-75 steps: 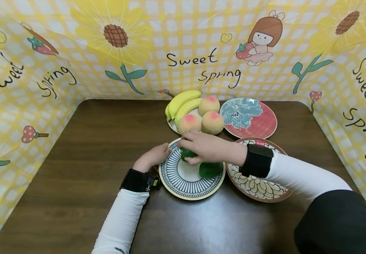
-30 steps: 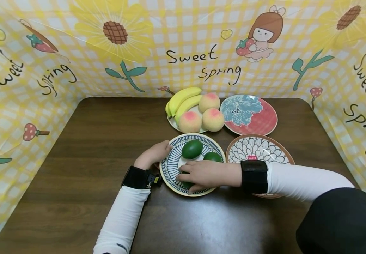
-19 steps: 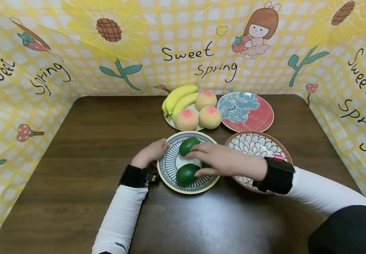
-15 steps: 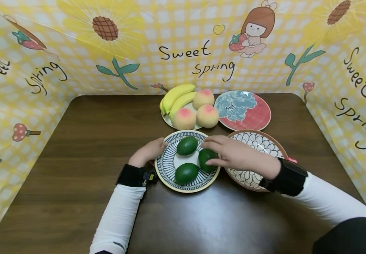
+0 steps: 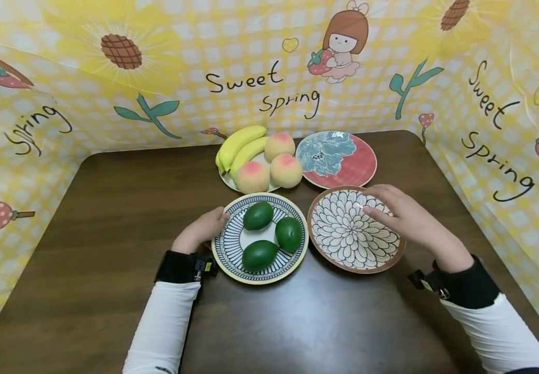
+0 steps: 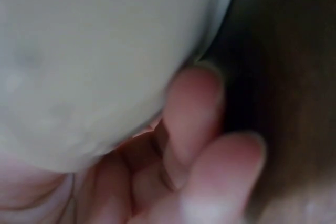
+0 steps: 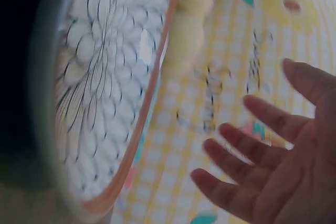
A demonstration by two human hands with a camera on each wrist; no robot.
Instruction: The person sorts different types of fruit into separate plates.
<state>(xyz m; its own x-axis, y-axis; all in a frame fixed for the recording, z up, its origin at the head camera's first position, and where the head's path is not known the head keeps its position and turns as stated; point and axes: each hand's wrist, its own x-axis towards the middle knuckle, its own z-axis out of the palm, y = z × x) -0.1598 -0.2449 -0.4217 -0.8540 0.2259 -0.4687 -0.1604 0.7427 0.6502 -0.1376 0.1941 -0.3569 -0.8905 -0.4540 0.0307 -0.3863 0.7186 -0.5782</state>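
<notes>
- And here is your left hand (image 5: 205, 228) at work, pinching the left rim of the blue-striped plate (image 5: 228, 249), thumb on the upper edge.
- Down in the left wrist view, your curled fingers (image 6: 194, 108) tuck in under that plate's pale underside; the picture is blurred.
- On that plate sit three green fruits: the far green fruit (image 5: 258, 216), the right green fruit (image 5: 289, 234) and the near green fruit (image 5: 259, 255), ringed loosely about its white middle.
- Over to your right hand (image 5: 405, 218), hovering above the right side of the brown-rimmed plate (image 5: 349, 234), fingers spread and nothing in them!
- Your right wrist view backs it up: palm in sight, fingertips apart, a gap between them and the plate.
- That petal-patterned plate lies just beside the striped one; whether the rims touch, you can't tell.
- Behind the stripes, bananas (image 5: 241, 148) and three peaches (image 5: 285, 170) crowd a small pale plate (image 5: 260, 158).
- Right of those, a red-and-blue plate (image 5: 363, 161) rests on the brown worktop (image 5: 134, 234), with yellow checked cloth (image 5: 232, 31) rising behind.
</notes>
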